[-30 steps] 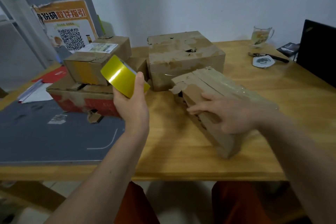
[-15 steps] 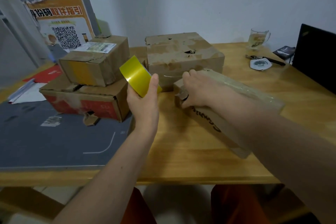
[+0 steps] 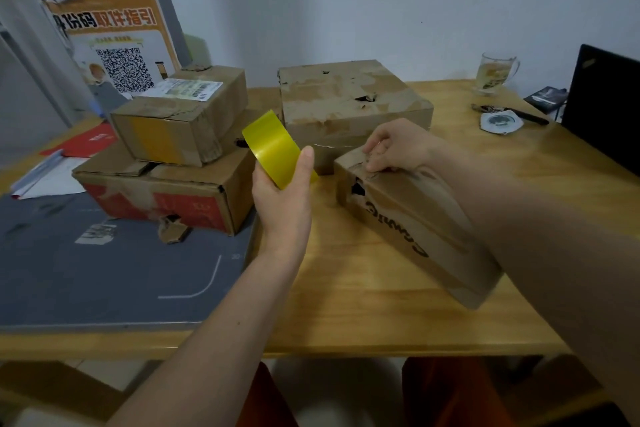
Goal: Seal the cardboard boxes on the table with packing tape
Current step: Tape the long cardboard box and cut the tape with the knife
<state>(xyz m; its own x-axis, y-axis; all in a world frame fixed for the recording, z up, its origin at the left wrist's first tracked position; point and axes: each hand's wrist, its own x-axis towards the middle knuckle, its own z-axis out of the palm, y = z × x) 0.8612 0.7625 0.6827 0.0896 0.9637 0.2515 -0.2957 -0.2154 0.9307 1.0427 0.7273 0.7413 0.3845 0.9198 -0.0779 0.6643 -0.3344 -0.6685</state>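
From the head camera, my left hand (image 3: 282,199) grips the yellow tape roll (image 3: 273,149) above mid-table (image 3: 346,305), while my right hand (image 3: 398,147) pinches the long box's (image 3: 415,218) torn end (toward the right edge). I judge I'm closing that flap; next, the tape end must reach it.

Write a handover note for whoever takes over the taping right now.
Left hand holds the tape roll up, clear of the table.
Right hand pinches at the top edge of the near box, by its torn end; whether tape is stuck there cannot be told.
Big box sits behind it. Small box is stacked on the red box, left.
Done: no fresh strip visible.
Left: tape the near box, then the others.
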